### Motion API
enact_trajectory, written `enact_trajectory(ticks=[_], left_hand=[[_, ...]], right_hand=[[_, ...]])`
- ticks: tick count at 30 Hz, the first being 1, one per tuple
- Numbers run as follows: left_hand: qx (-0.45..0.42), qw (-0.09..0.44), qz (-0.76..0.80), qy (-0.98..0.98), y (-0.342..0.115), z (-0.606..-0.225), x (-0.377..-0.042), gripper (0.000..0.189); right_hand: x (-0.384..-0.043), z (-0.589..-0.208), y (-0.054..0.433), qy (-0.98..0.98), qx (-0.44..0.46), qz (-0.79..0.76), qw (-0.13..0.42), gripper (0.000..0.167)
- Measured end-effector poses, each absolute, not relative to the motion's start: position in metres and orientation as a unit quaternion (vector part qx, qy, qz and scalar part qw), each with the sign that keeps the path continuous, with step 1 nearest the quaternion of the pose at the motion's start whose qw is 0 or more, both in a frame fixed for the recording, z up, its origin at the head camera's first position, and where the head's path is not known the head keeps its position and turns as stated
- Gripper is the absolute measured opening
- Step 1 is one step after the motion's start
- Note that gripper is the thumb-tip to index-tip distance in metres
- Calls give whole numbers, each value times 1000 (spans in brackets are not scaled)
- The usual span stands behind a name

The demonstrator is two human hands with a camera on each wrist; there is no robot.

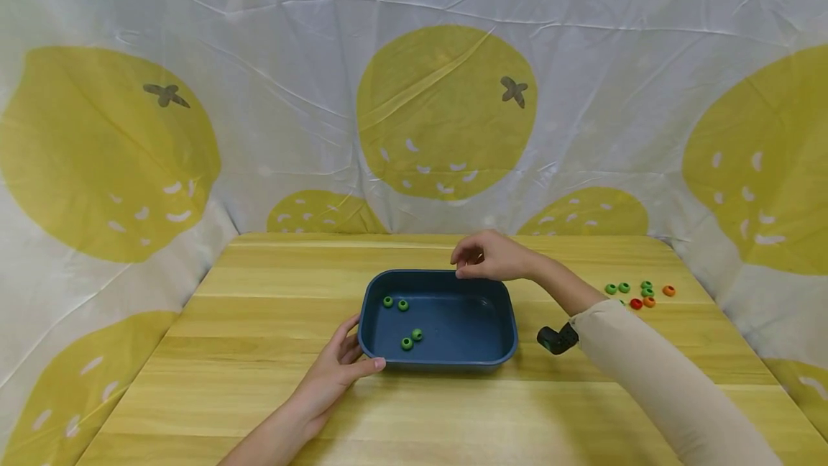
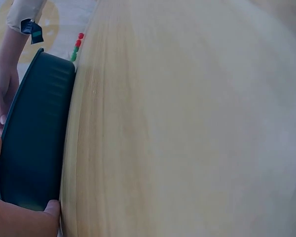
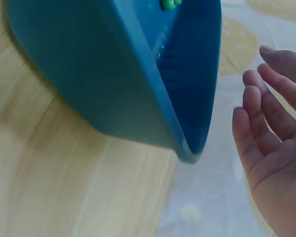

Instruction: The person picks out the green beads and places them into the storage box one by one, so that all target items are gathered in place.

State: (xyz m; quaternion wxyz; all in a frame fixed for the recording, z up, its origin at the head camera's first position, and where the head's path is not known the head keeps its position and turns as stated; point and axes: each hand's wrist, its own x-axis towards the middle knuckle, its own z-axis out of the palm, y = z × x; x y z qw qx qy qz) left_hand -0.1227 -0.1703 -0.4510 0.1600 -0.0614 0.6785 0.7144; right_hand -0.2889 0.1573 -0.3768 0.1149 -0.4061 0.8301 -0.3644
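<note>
A dark blue plastic bin (image 1: 440, 364) sits on the wooden table with several green beads (image 1: 417, 335) inside, toward its left half. My left hand (image 1: 336, 372) holds the bin by its front left corner, thumb at the front rim and fingers along the left side. In the left wrist view, a thumb and fingers of that hand show against the bin (image 2: 37, 128). Over the bin's far rim hovers my right hand (image 1: 494, 256), its fingers loosely bent. The right wrist view shows this hand (image 3: 276, 133) beside the bin, with nothing in its fingers.
Several loose green beads (image 1: 624, 287), orange beads (image 1: 669, 290) and a red bead (image 1: 636, 303) lie at the table's right. A black device (image 1: 558, 340) is on the right wrist. A lemon-print cloth (image 1: 446, 113) hangs behind the table (image 1: 259, 351).
</note>
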Motion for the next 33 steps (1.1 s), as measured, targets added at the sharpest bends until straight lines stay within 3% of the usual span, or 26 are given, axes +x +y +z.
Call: enact_trajectory(ticks=[33], left_hand=[[-64,157,720,673,-169,-453,-125,91]], right_hand=[[-274,-384,234,860,-332,-373,100,18]])
